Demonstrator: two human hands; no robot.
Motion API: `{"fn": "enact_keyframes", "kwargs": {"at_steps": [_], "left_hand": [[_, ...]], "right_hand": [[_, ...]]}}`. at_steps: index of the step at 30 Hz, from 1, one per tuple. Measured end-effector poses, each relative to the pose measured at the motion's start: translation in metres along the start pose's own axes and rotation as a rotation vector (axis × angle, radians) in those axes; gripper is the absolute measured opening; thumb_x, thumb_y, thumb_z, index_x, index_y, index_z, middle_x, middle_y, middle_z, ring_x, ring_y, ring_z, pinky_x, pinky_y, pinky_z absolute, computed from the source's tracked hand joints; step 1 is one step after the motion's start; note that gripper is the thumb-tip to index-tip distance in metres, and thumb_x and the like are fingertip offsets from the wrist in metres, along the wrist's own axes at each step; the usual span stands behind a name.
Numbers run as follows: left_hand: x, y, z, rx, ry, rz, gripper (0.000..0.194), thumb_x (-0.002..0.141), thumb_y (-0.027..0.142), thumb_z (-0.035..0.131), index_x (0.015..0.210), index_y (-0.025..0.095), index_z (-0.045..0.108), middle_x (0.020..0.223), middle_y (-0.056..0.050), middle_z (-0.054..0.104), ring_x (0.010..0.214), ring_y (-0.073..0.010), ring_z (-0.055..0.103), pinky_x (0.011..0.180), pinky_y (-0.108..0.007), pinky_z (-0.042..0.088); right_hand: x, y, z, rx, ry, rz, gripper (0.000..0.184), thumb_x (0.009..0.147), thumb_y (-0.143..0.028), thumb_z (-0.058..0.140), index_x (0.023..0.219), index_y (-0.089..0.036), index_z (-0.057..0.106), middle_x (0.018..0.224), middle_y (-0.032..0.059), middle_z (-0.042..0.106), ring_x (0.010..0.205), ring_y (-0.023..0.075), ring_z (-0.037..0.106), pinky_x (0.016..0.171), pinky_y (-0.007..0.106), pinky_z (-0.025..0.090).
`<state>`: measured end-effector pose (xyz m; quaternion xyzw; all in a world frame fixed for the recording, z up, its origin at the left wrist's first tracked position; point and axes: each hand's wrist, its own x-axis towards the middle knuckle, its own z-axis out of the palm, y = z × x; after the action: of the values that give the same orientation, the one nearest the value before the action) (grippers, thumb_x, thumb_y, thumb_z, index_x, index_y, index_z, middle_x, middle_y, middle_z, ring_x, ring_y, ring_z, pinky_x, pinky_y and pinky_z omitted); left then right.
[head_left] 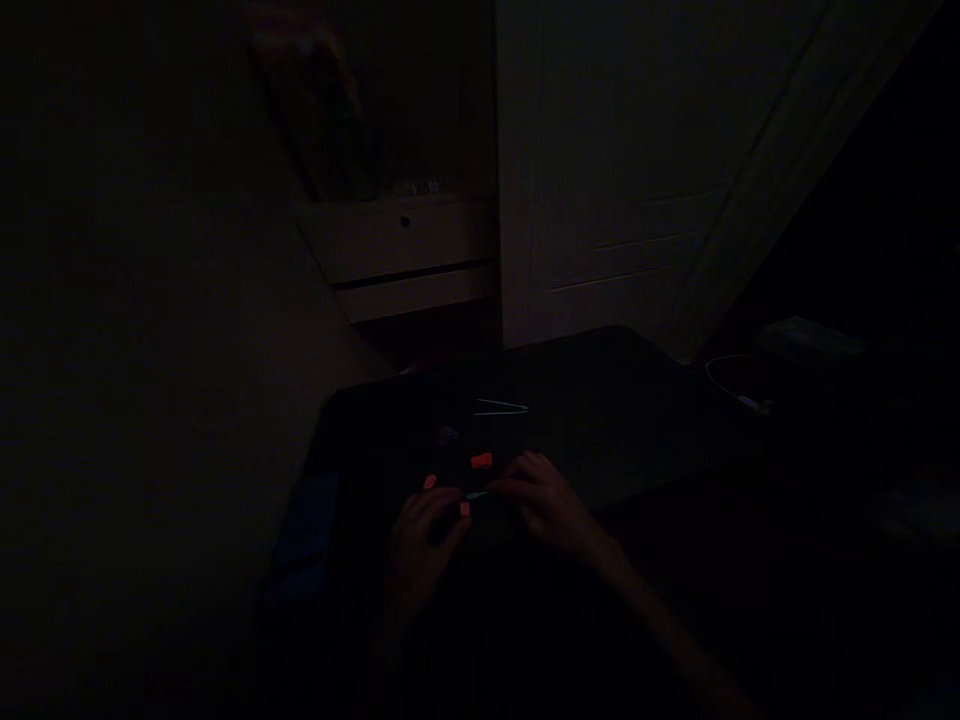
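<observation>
The room is very dark, so small details are lost. My left hand [417, 545] is closed, pinching a small orange block-shaped piece [465, 510] between thumb and fingertips. Just above that piece, a slim pale-green object [477, 495] lies between my two hands; its exact kind does not show. My right hand [546, 505] is closed at the other end of this slim object, fingertips pinched together. Beyond the hands a larger orange-red piece [481, 461] rests on the dark table [600, 410]. A smaller orange piece [430, 482] lies near my left fingers.
Two thin pale sticks [501, 407] meet at one end farther back on the table. A dim greyish item [447, 435] lies nearer. A blue object [304, 535] is at the left edge. Behind stand a drawer unit [420, 240] and a pale door [600, 150]; a white cable [712, 372] is at right.
</observation>
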<state>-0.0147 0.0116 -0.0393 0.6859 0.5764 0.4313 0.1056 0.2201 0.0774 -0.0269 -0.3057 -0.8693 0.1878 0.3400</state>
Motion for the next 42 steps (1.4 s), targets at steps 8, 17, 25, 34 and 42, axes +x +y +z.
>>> {"fn": "enact_keyframes", "kwargs": {"at_steps": [8,17,25,34,42], "left_hand": [[-0.001,0.001,-0.003,-0.028,0.003,-0.061,0.015,0.091,0.030,0.072,0.105,0.026,0.078,0.109,-0.007,0.082,0.120,-0.0310,0.071,0.084,-0.041,0.062],[0.000,-0.006,0.005,-0.039,0.010,-0.080,0.022,0.082,0.027,0.080,0.105,0.027,0.079,0.114,-0.007,0.080,0.125,-0.0340,0.067,0.099,-0.052,0.059],[0.002,0.001,0.008,0.011,0.024,-0.082,0.011,0.090,0.028,0.071,0.095,0.027,0.081,0.107,-0.007,0.077,0.122,-0.0328,0.068,0.101,-0.051,0.057],[0.001,0.002,0.006,-0.016,0.020,-0.129,0.021,0.088,0.029,0.071,0.106,0.025,0.080,0.116,-0.009,0.075,0.119,-0.0308,0.070,0.087,-0.040,0.061],[0.002,0.007,0.002,-0.023,-0.031,-0.147,0.015,0.093,0.036,0.067,0.091,0.027,0.078,0.100,-0.007,0.077,0.124,-0.0333,0.068,0.095,-0.046,0.058]], "right_hand": [[0.000,0.002,0.001,0.006,-0.020,-0.031,0.040,0.097,-0.005,0.062,0.129,-0.026,0.072,0.114,0.0080,0.069,0.106,0.0239,0.061,0.096,0.042,0.048],[0.000,0.000,-0.001,-0.024,-0.044,-0.070,0.036,0.099,-0.010,0.064,0.131,-0.026,0.070,0.113,0.0075,0.071,0.105,0.0233,0.063,0.097,0.041,0.048],[0.000,0.002,0.002,0.006,0.042,-0.069,0.032,0.100,-0.009,0.061,0.127,-0.023,0.072,0.107,0.0080,0.070,0.100,0.0229,0.063,0.092,0.040,0.050],[0.002,0.001,-0.001,-0.048,-0.042,0.037,0.036,0.098,-0.006,0.062,0.129,-0.023,0.072,0.113,0.0084,0.073,0.110,0.0251,0.061,0.102,0.045,0.046],[0.007,0.000,-0.004,-0.065,-0.175,0.038,0.033,0.100,-0.004,0.058,0.123,-0.024,0.071,0.117,0.0076,0.070,0.111,0.0243,0.059,0.099,0.042,0.047]]}}
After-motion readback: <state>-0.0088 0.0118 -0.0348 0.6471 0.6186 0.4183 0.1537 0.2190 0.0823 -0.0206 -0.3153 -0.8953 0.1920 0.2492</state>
